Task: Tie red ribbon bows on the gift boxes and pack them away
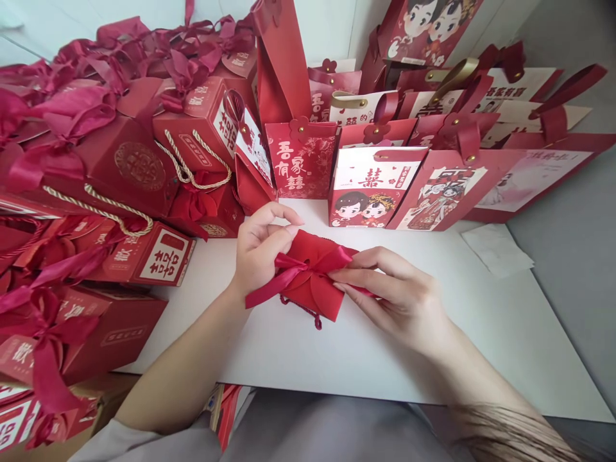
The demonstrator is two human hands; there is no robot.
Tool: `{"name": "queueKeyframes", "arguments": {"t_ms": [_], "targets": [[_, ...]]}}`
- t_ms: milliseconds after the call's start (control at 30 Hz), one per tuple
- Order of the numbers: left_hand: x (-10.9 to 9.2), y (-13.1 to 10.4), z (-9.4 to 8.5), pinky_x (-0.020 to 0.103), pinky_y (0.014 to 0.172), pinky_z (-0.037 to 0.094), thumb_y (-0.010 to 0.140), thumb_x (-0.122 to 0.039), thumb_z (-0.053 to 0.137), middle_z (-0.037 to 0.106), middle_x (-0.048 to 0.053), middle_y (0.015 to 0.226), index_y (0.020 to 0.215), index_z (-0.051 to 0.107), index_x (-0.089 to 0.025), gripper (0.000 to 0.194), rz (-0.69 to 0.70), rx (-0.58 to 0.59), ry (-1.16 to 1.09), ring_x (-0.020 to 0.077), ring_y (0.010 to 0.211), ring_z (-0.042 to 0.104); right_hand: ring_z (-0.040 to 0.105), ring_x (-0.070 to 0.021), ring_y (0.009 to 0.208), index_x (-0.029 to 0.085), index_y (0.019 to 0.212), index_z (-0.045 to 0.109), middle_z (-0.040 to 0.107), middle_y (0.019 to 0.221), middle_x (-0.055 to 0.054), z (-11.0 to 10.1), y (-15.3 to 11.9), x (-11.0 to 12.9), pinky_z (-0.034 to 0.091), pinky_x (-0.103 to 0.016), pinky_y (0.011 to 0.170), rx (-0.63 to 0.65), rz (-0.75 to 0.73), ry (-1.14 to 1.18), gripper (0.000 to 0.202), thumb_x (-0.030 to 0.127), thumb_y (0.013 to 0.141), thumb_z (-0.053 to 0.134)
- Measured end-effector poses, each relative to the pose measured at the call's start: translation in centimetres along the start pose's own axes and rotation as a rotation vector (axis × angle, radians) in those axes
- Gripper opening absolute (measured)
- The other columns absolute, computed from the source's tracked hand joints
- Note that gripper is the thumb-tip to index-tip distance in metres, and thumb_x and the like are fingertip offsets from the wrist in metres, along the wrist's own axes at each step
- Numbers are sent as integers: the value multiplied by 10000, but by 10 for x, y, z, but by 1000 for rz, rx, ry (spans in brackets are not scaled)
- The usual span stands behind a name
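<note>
Tabletop (481, 321), near edge (337, 390), fingers (368, 278) on red box (328, 299)

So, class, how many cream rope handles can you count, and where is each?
2. One rope handle hangs on a box left of the gift bags; the other hangs lower, on the round-emblem box. More may be hidden.

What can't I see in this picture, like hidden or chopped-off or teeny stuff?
- Head view: the inside of the small red card box with curved flaps; the folded flaps hide it.
- Head view: part of the shiny dark-pink satin ribbon; the right hand hides it.
- Head view: the upper part of the tall red box with a cartoon couple; the top edge cuts it off.
- Head view: the tiny print under that couple; too small to read.
</note>
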State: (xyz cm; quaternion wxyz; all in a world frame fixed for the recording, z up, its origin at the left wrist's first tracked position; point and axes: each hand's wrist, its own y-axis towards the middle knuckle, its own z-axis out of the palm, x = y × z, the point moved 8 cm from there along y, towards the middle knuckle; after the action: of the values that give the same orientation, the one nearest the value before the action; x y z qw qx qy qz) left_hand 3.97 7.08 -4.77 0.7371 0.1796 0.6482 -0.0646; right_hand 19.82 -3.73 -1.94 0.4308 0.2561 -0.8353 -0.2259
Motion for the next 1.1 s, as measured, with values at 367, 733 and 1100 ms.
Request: {"name": "queueKeyframes", "arguments": {"t_ms": [367,733,1100], "targets": [[-1,-2,6,262,448,204,917,-191,594,390,-78,465,860,653,-210,84,-29,113,150,83,415,287,690,-220,952,207,1076,715,679,1043,-95,-12,3,-8,575,-357,831,6,8,-55,186,129,908,697],[-18,-5,15,249,492,304,930,-194,605,462,-73,500,929,640,-196,35,130,209,288,87,457,372,561,-309,1281,227,995,672,594,1372,-130,20,23,0,452,-529,1082,38,215,-126,93,196,910,652],[-14,-3,11,227,438,233,942,-202,609,329,-109,450,905,623,-199,40,89,121,403,66,415,253,691,-261,1164,218,841,698,708,1294,-104,21,16,-23,583,-413,960,-8,405,110,67,154,827,683]]}}
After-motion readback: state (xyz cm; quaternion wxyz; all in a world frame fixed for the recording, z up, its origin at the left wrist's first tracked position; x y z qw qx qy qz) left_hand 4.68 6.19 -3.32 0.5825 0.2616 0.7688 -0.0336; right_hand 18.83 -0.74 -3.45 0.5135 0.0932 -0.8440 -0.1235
